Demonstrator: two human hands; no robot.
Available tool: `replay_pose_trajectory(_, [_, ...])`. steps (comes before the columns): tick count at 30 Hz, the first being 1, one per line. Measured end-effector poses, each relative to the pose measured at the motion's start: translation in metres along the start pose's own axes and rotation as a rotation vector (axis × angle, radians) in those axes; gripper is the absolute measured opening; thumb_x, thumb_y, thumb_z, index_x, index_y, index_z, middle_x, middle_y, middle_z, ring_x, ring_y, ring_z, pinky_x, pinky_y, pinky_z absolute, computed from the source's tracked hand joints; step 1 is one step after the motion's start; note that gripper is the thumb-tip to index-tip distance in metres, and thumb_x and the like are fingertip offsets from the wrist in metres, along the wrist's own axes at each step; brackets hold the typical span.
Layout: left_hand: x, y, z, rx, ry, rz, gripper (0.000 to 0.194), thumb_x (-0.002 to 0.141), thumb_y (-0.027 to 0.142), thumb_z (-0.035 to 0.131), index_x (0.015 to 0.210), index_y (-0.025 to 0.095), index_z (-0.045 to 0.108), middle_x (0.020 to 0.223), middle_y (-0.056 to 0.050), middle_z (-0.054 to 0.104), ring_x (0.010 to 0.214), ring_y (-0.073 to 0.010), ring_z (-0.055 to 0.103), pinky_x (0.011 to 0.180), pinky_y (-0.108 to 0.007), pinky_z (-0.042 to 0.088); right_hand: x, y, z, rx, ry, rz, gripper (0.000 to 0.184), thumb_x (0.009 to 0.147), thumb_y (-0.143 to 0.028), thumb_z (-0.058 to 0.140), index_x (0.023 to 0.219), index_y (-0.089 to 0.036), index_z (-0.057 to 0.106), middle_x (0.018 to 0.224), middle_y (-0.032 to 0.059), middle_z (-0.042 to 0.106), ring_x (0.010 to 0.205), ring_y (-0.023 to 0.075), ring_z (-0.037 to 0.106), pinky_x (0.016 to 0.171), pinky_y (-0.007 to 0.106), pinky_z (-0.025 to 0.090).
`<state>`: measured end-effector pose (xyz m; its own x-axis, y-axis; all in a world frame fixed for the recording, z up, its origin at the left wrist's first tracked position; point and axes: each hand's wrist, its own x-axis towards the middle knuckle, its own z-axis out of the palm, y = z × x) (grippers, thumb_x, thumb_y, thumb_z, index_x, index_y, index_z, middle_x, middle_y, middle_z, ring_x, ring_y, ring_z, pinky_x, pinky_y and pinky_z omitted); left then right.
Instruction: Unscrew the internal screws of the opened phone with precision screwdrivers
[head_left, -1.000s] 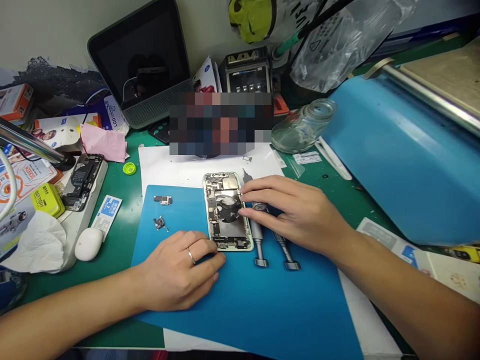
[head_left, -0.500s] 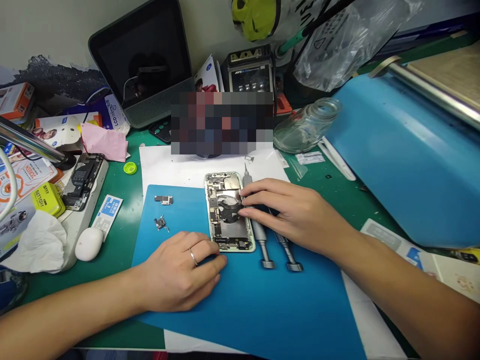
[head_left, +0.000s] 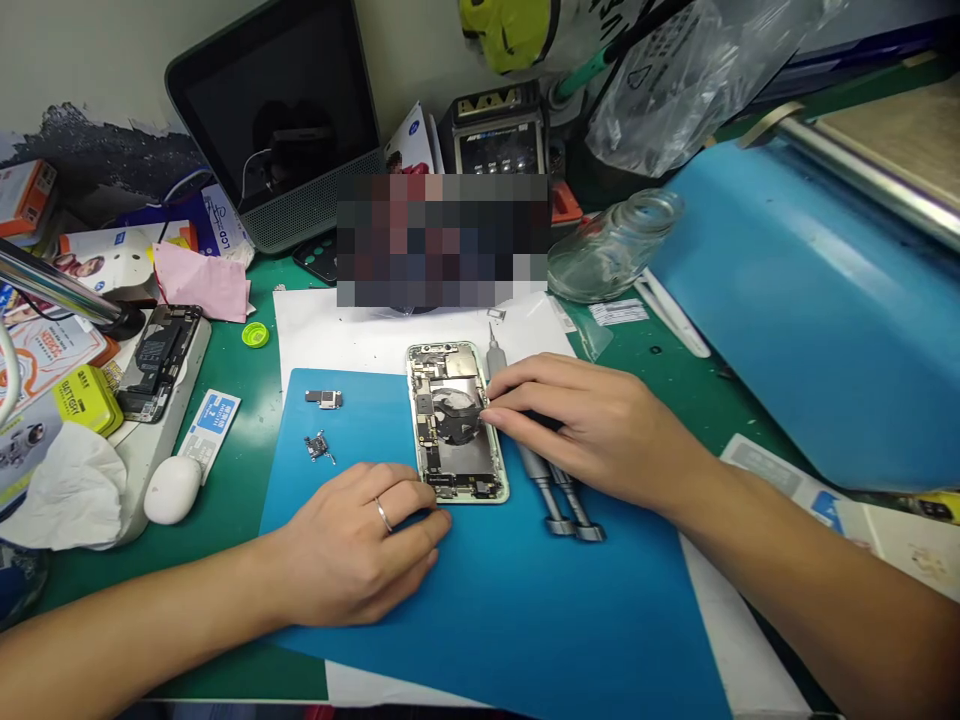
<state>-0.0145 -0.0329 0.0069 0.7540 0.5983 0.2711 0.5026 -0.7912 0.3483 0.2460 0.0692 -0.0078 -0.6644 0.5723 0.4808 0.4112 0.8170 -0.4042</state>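
An opened phone (head_left: 461, 460) lies on a blue mat (head_left: 525, 620), its circuit boards, metal plate and a dark round patch showing. My left hand (head_left: 367, 540), with a ring on it, has curled fingers against the phone's lower left corner. At the phone's right edge, my right hand (head_left: 585, 425) has its thumb and fingertips pinched together; anything between them is too small or hidden to make out. Under that hand lie two grey screwdrivers, one (head_left: 536, 465) with its tip toward the back, the other (head_left: 574, 500) mostly covered.
Two small phone parts, a flat one (head_left: 324, 399) and a jagged one (head_left: 319, 447), lie left of the phone. A glass jar (head_left: 619, 245) and white tweezers (head_left: 673, 315) sit at the back right. Another opened phone (head_left: 161, 360) rests on a white block at left.
The nearer screwdriver's handle end has swung right, up against the other screwdriver. My right thumb and fingertips have drawn closer together. The left hand stays against the phone.
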Motion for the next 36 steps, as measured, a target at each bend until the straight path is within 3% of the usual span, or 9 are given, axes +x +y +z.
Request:
replay_pose_trajectory(19, [0.001, 0.000, 0.001, -0.011, 0.020, 0.008, 0.026, 0.099, 0.018, 0.057, 0.123, 0.009, 0.063, 0.112, -0.012, 0.069, 0.109, -0.0252, 0.062, 0.088, -0.038, 0.056, 0.001, 0.000, 0.000, 0.035, 0.050, -0.018, 0.017, 0.096, -0.017, 0.063, 0.082, -0.020, 0.072, 0.088, 0.0044, 0.074, 0.079, 0.0169, 0.070, 0.072, 0.031, 0.058])
replay_pose_trajectory(29, [-0.002, -0.002, 0.005, 0.025, 0.011, 0.026, 0.023, 0.103, 0.023, 0.053, 0.118, 0.012, 0.066, 0.109, -0.011, 0.067, 0.108, -0.0233, 0.062, 0.086, -0.037, 0.054, 0.007, 0.001, 0.005, -0.063, 0.184, -0.076, 0.016, 0.096, -0.017, 0.062, 0.083, -0.020, 0.071, 0.084, 0.0041, 0.075, 0.076, 0.0174, 0.071, 0.070, 0.032, 0.061])
replay_pose_trajectory(33, [-0.003, -0.004, 0.005, 0.029, 0.021, 0.051, 0.024, 0.105, 0.024, 0.049, 0.116, 0.012, 0.067, 0.107, -0.011, 0.067, 0.101, -0.0225, 0.062, 0.082, -0.036, 0.052, 0.010, -0.025, -0.009, -0.147, 0.197, -0.127, 0.014, 0.096, -0.017, 0.063, 0.084, -0.020, 0.070, 0.086, 0.0055, 0.076, 0.076, 0.0196, 0.071, 0.069, 0.035, 0.061])
replay_pose_trajectory(36, [-0.004, -0.005, 0.006, 0.029, 0.074, 0.048, 0.022, 0.104, 0.024, 0.050, 0.111, 0.014, 0.067, 0.106, -0.011, 0.066, 0.098, -0.0228, 0.059, 0.081, -0.036, 0.050, -0.024, -0.063, -0.034, -0.120, 0.175, -0.117, 0.011, 0.093, -0.014, 0.064, 0.091, -0.021, 0.072, 0.093, 0.0087, 0.077, 0.084, 0.0236, 0.074, 0.074, 0.038, 0.062])
